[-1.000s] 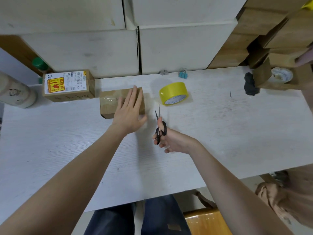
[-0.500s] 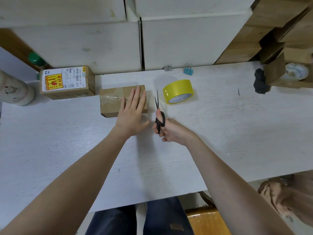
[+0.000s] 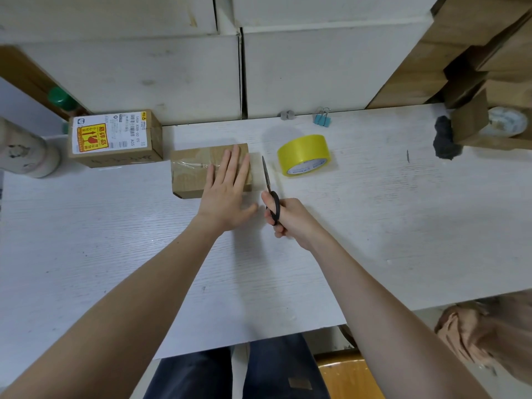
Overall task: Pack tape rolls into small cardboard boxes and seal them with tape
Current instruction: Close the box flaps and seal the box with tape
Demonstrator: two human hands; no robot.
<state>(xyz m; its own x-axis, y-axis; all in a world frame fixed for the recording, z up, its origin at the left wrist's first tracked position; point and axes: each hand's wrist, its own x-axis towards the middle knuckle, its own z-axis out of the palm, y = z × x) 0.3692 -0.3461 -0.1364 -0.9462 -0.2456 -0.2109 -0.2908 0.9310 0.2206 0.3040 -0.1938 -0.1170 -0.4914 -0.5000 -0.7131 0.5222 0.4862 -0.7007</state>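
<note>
1. The small cardboard box (image 3: 198, 171) lies flat on the white table (image 3: 374, 226), towards the far edge and a little left of the middle. Its long axis runs left to right, along that far edge, and a strip of clear tape runs along its top the same way.
2. My left hand (image 3: 227, 194) lies palm down on the right half of the box, fingers straight and slightly spread, pointing at the far edge; the thumb sticks out to the right, off the box.
3. My right hand (image 3: 290, 218) is just right of the left one, nearer to me than the box, its fingers curled round the black handles of the scissors (image 3: 270, 191).
4. The scissor blades are together and point away from me, just beside the right end of the box. I cannot tell whether they touch it.
5. The yellow tape roll (image 3: 305, 154) lies on the table just right of the blade tips, its open core facing me.
6. A labelled cardboard box (image 3: 115, 138) stands at the far edge, just left of the small box.
7. A blue binder clip (image 3: 322, 120) sits at the far edge behind the roll.
</note>
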